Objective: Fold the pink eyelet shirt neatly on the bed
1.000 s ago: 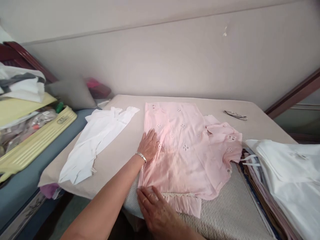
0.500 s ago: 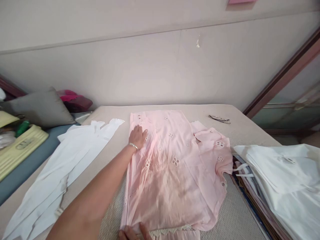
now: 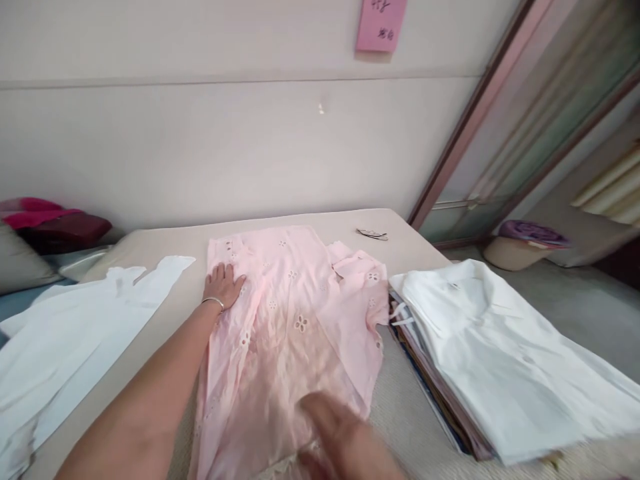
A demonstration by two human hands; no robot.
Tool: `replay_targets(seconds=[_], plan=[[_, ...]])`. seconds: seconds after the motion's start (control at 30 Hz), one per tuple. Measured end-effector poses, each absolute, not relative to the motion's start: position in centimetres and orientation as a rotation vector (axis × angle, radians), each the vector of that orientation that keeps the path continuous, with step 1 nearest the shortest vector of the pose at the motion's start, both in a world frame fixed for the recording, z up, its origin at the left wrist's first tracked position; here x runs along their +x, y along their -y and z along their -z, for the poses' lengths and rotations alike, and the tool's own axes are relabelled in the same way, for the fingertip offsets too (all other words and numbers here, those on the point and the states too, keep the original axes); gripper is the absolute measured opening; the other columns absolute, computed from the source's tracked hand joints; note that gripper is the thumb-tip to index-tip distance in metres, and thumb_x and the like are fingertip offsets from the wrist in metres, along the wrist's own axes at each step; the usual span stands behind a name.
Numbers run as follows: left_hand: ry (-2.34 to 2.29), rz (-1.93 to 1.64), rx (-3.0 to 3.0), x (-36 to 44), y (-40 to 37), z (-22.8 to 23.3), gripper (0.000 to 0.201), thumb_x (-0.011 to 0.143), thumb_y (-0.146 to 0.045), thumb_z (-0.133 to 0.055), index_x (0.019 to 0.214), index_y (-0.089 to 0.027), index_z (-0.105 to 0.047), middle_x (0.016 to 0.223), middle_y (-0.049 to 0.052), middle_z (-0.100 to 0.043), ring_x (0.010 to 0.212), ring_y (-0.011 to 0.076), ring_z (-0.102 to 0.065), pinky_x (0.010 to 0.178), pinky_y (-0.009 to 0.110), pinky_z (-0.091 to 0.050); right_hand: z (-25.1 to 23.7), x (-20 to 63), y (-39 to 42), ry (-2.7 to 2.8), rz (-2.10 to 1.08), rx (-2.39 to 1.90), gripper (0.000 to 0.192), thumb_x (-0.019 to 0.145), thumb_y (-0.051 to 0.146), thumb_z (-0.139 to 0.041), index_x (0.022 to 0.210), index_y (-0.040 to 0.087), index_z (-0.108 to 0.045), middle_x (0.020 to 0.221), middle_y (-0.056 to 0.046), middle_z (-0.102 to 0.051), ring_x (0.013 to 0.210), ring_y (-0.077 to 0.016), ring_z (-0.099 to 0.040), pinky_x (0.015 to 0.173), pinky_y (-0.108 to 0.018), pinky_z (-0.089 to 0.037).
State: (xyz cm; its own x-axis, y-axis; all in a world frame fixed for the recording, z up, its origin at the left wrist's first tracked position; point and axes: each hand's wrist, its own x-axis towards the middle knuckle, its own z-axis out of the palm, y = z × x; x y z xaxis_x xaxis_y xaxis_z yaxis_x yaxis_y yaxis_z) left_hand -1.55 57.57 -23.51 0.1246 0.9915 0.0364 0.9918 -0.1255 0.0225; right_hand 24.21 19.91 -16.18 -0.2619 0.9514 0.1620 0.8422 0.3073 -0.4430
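A pale pink cotton garment with small flower-shaped eyelet cut-outs (image 3: 295,333) lies spread flat over the middle of the beige padded table (image 3: 165,243), its length running from the near edge toward the far edge, with a crumpled sleeve bunched at its right side. The left hand (image 3: 223,285), a thin silver bangle (image 3: 213,301) on its wrist, rests palm down on the garment's upper left part with the fingers spread flat; it presses the cloth and grips nothing. The right hand (image 3: 340,433) is over the garment's lower hem near the near edge of the table, but it is blurred, so I cannot tell how far open it is or whether it has hold of the cloth.

Just beside the garment's right side, touching or nearly touching the sleeve, a stack of folded clothes (image 3: 480,373) topped by a white collared shirt fills the right end of the table. On the left end, well apart from the left hand, a long white garment (image 3: 75,333) lies loosely stretched toward the near left corner. Close to the far right corner, a small pair of metal snips (image 3: 373,234) lies alone on the bare cover.

Behind the far edge stands a plain beige wall with a pink paper note (image 3: 380,25) stuck high on it. Off the far left corner lie a grey cushion (image 3: 20,267) and a red and magenta bundle (image 3: 55,223). To the right, on the floor past a framed glass door, sits a purple-topped round object (image 3: 525,241).
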Motion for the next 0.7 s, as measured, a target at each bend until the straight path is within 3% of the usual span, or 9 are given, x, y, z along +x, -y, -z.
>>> replay_targets(seconds=[0.07,0.23,0.37,0.53,0.7], plan=[[2.048,0.074,-2.342,-1.6,-57.7,23.6,0.078,0.100,-0.060,-0.020,0.156,-0.007,-0.032,0.166,0.022,-0.022,0.153,0.0360,-0.020,0.121,0.054,-0.021,15.0,29.2,-20.8,1.971,-0.386,-1.818,0.024,0.104,0.027,-0.040,0.115,0.019,-0.060,0.098,-0.008,-0.072,0.082,-0.0171,-0.069,0.066,-0.024,-0.051],[2.025,0.072,-2.327,-1.6,-57.9,23.7,0.079,0.100,-0.060,-0.018,0.156,-0.006,-0.033,0.166,0.022,-0.023,0.152,0.0363,-0.022,0.121,0.054,-0.022,16.3,36.6,-23.0,1.239,-0.586,-2.315,0.021,0.091,0.038,-0.059,0.093,0.017,-0.057,0.078,-0.006,-0.066,0.072,-0.0210,-0.065,0.065,-0.029,-0.042],[2.022,0.059,-2.324,-1.7,-58.1,23.8,0.080,0.100,-0.060,-0.017,0.156,-0.007,-0.032,0.166,0.021,-0.023,0.153,0.0362,-0.021,0.121,0.054,-0.022,19.4,35.8,-25.6,1.010,-0.731,-2.213,0.027,0.082,0.043,-0.067,0.085,0.017,-0.059,0.071,-0.003,-0.065,0.066,-0.0187,-0.060,0.060,-0.027,-0.036],[2.024,0.041,-2.322,-1.9,-58.3,24.3,0.082,0.099,-0.062,-0.015,0.158,-0.007,-0.030,0.167,0.021,-0.021,0.153,0.0362,-0.021,0.121,0.054,-0.021,19.9,35.6,-26.3,0.995,-0.840,-2.095,0.020,0.078,0.034,-0.059,0.065,0.018,-0.057,0.056,0.002,-0.053,0.058,-0.0152,-0.050,0.054,-0.026,-0.028],[2.029,-0.020,-2.310,-1.9,-58.1,23.5,0.079,0.099,-0.058,-0.018,0.157,-0.006,-0.031,0.166,0.021,-0.023,0.152,0.0360,-0.023,0.119,0.054,-0.025,19.3,35.8,-25.5,1.161,-0.724,-2.180,0.016,0.080,0.025,-0.050,0.067,0.019,-0.058,0.058,0.001,-0.055,0.058,-0.0154,-0.050,0.056,-0.027,-0.027]])
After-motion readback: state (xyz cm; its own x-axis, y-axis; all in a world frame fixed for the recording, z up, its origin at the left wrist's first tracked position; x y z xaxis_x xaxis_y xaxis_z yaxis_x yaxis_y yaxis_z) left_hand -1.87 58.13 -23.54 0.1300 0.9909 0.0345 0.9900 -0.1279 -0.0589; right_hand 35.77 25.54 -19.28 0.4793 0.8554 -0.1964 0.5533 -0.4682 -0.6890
